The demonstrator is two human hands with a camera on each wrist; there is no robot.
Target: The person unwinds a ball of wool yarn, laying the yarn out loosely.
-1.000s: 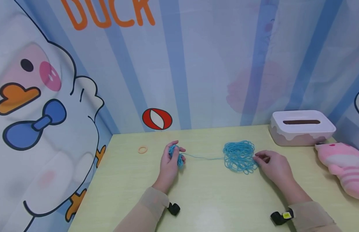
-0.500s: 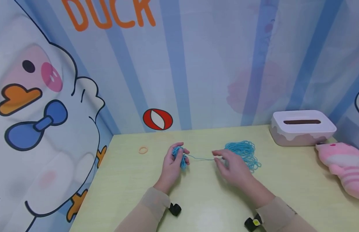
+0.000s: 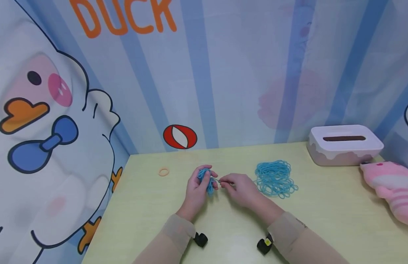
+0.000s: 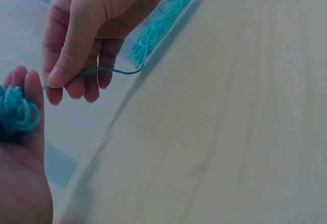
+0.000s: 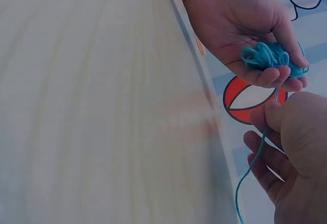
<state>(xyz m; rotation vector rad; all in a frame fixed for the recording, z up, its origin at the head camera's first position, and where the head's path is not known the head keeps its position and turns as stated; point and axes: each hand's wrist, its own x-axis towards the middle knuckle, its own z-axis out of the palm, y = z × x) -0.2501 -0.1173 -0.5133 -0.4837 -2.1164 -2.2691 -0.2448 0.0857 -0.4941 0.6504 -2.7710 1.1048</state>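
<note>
Now the right hand (image 3: 241, 189) has swung from the loose, looped heap of light-blue yarn (image 3: 274, 178) to just beside the left hand (image 3: 195, 192), its fingers pinching a thin light-blue yarn strand (image 4: 113, 70) close to the small, light-blue yarn bundle (image 5: 270, 56) round which the left fingers curl. Only a short stretch spans the hands, so yarn seems to be passing from heap to bundle; the heap lies to their right on the pale-yellow, wood-grained worktop (image 3: 141, 216), with a thin peach ring (image 3: 159, 173) farther left, a white-and-mauve slotted box (image 3: 342, 146) and a pink plush toy (image 3: 395, 194) at the right, and a blue-striped cartoon backdrop (image 3: 238, 80) behind.
</note>
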